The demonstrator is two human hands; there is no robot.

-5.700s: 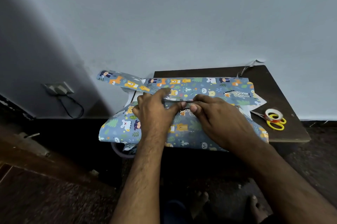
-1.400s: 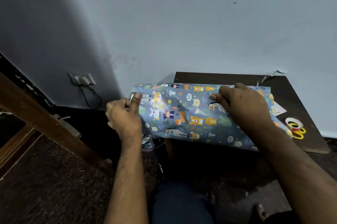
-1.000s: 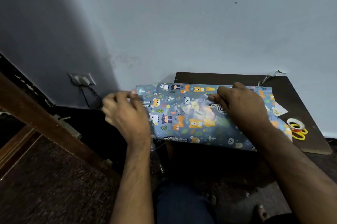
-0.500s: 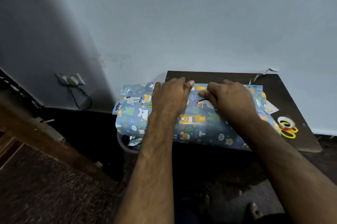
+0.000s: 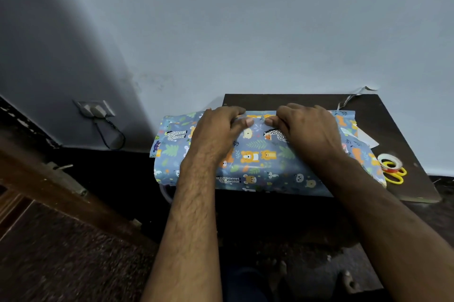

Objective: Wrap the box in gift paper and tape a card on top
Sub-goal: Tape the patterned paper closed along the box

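While the box (image 5: 260, 156) is sitting wrapped in blue animal-print gift paper (image 5: 255, 166) along the near edge of the dark surface (image 5: 393, 129), with its left end overhanging the surface's left edge, both hands are working the paper at the box's far top edge. The left hand (image 5: 216, 134) is lying over the top with its fingers (image 5: 242, 124) curled down onto the paper, seemingly pressing a strip of clear tape there, though the tape is too faint to be sure of. The right hand (image 5: 309, 129) is facing it, its fingers (image 5: 270, 121) bent and pinching or pressing the same fold; which of the two I cannot tell.

Judging by its sheen and creases, the paper is thin, slick and easily torn, so it is probably best held flat under the fingertips near the seam rather than tugged at the loose ends. The box beneath seems stiff enough to press against.

Near the surface's right edge, a roll of tape (image 5: 390, 163) is resting on yellow-handled scissors (image 5: 394, 175), with a pale card (image 5: 366, 138) peeking out just beyond the paper's right end. A wall socket (image 5: 94, 108) is sitting low on the wall to the left.
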